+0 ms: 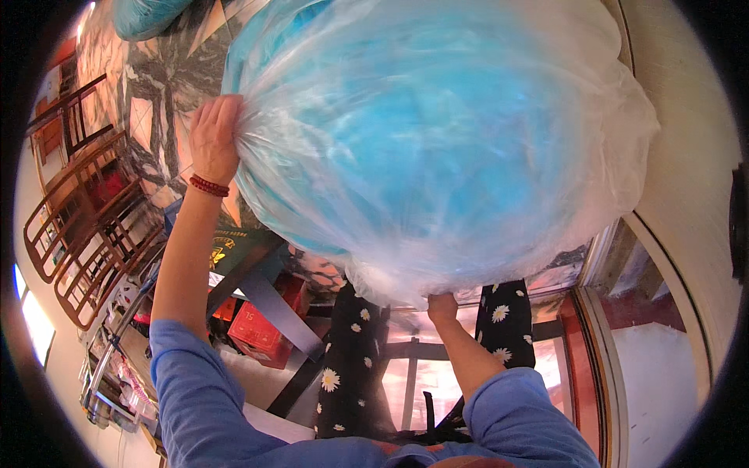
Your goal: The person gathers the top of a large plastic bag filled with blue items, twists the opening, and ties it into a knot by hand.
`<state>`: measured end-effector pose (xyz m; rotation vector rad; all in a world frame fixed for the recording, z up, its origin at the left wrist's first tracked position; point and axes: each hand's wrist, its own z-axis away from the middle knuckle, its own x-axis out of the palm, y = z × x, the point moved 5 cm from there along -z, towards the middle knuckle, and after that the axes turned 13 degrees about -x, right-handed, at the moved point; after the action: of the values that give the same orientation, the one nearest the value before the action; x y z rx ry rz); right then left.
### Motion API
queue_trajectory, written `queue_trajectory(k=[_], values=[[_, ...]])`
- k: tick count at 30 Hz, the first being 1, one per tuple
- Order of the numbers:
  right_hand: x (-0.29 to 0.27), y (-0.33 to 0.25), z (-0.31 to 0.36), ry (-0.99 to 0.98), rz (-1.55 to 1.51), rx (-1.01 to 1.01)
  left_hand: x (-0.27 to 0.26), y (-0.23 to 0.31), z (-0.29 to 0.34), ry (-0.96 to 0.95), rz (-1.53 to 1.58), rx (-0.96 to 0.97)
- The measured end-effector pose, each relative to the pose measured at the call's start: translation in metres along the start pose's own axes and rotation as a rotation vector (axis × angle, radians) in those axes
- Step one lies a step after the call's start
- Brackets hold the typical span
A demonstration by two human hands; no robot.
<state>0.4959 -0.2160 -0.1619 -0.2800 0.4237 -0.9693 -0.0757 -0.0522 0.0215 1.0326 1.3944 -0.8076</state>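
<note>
A large, bulging clear plastic bag (437, 140) full of something blue fills the upper middle of the head view. My left hand (216, 139), with a dark red bead bracelet at the wrist, is closed on the gathered plastic at the bag's left side. Below the bag, my right hand (442, 307) grips its lower edge; the fingers are partly hidden by the plastic. What the blue contents are cannot be made out through the film.
Brown wooden chairs (82, 210) stand along the left on a patterned marble floor (148, 70). A red box (261, 331) sits at lower left beside dark slats. Another blue bag (148, 17) lies at upper left. A door frame (597, 343) rises at right.
</note>
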Motion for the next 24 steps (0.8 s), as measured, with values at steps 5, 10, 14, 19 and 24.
queue_trajectory(k=[5, 10, 14, 19, 24], values=[[-0.058, -0.023, 0.023, -0.158, 0.043, -0.071, 0.036, -0.015, -0.04, -0.179, -0.171, -0.335], [-0.175, -0.053, 0.092, -0.076, 0.115, -0.138, 0.056, -0.038, -0.056, -0.017, -0.328, -0.076], [-0.342, -0.095, 0.113, -0.059, -0.405, -0.585, 0.056, -0.045, -0.046, -0.148, 0.019, -0.253], [-0.612, -0.158, 0.022, 1.003, -0.214, -0.66, 0.06, -0.081, -0.03, -0.237, 0.428, -0.456], [-0.706, -0.194, -0.167, 1.137, 0.355, -0.802, 0.088, -0.092, -0.082, -0.419, 0.593, -0.947]])
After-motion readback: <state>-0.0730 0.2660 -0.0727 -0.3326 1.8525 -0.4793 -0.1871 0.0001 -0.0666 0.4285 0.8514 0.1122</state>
